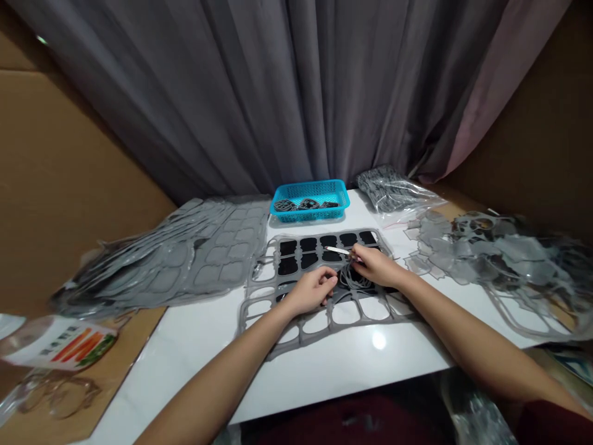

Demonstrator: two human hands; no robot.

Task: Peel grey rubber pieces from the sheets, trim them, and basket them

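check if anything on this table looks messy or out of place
The gray scraps on the right stand out: they lie in a jumbled heap, overlapping at odd angles, untidy compared with the layered gray sheets on the left. I see no clear spill.

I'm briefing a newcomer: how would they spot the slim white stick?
On the glossy white tabletop lies a grey sheet with rows of rounded openings. Over it, the right hand holds a slim white pencil-like stick pointing left. Its straight shape sets it apart from the looped grey strands beside that hand.
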